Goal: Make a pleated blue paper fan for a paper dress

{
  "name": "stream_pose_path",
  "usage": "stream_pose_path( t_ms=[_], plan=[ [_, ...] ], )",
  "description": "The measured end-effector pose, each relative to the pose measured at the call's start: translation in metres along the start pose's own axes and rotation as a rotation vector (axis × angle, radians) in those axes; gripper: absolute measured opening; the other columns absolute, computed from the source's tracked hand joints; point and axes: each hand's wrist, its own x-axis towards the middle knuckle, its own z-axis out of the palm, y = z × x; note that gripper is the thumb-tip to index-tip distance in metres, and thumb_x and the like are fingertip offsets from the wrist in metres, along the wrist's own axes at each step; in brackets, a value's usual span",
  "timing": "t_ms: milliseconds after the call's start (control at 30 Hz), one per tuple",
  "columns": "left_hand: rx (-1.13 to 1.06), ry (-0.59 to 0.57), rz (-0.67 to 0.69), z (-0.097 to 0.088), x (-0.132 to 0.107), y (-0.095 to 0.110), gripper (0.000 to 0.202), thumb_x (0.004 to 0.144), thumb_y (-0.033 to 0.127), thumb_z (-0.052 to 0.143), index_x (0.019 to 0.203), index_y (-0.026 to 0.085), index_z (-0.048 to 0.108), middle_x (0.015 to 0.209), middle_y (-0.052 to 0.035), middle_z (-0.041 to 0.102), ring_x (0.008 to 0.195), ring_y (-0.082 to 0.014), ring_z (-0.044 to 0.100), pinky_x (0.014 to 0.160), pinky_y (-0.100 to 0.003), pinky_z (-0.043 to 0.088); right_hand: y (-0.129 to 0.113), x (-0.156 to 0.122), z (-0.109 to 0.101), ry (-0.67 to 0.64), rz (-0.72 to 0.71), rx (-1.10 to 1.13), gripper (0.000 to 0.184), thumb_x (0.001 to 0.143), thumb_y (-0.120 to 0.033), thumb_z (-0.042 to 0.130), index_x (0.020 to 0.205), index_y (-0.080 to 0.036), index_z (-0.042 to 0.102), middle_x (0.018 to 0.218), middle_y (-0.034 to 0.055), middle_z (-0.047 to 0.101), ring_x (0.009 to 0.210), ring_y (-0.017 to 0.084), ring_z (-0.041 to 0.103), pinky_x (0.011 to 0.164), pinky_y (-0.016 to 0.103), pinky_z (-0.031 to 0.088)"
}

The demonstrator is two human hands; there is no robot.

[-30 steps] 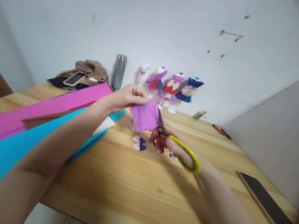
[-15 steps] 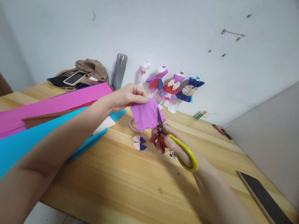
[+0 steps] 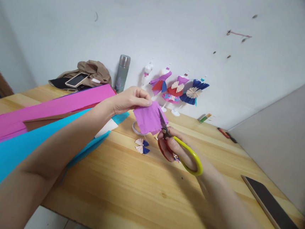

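My left hand [image 3: 133, 100] pinches a purple piece of crepe paper [image 3: 148, 117] by its upper edge, holding it above the table. Closed around the handles of a pair of scissors [image 3: 188, 153], one yellow and one red, is my right hand [image 3: 177, 147]. The dark blades lie against the paper's right side, pointing up and left. Below the paper, a roll of tape [image 3: 136, 128] rests on the table, partly covered. A small pleated bow [image 3: 142, 146] in pale pink and dark blue lies nearer to me. Tiny paper scraps [image 3: 176, 158] are partly hidden behind my right hand.
Pink paper [image 3: 51, 107] and blue paper [image 3: 32, 146] sheets spread over the left side. Along the wall stand several small dressed mannequins [image 3: 176, 90] and a flask [image 3: 122, 72]. A phone [image 3: 76, 80] rests by brown cloth [image 3: 94, 70]; a dark tablet-like device [image 3: 269, 206] lies right.
The scissors have shifted slightly along the paper's right side, and their red handle has swung outward from the yellow one. My left hand stays nearly still with the paper.
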Motion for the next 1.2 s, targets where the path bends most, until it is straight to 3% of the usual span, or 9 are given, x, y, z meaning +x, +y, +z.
stream_pose_path(
  t_ms=[767,1200],
  plan=[
    [0.036,-0.029,0.014,-0.0048,0.0039,-0.0065,0.023,0.063,0.030,0.083,0.067,0.011,0.069,0.062,0.0001,0.058,0.056,-0.0078,0.050,0.054,-0.022,0.035,-0.0011,-0.0013,0.0025,0.010,0.045,-0.032,0.050,0.088,-0.072,0.050,0.084,-0.022,0.046,0.041,-0.0110,0.042,0.033,0.007,0.030,0.039,0.025,0.020],
    [0.006,-0.030,-0.009,-0.0042,0.0034,-0.0077,0.023,0.065,0.029,0.084,0.067,0.011,0.069,0.059,0.0003,0.058,0.053,-0.0071,0.049,0.051,-0.021,0.036,-0.0025,-0.0013,0.0040,0.057,0.084,-0.073,0.044,0.089,-0.066,0.052,0.086,-0.022,0.050,0.042,-0.0101,0.040,0.029,0.007,0.027,0.036,0.024,0.014]
  ],
)
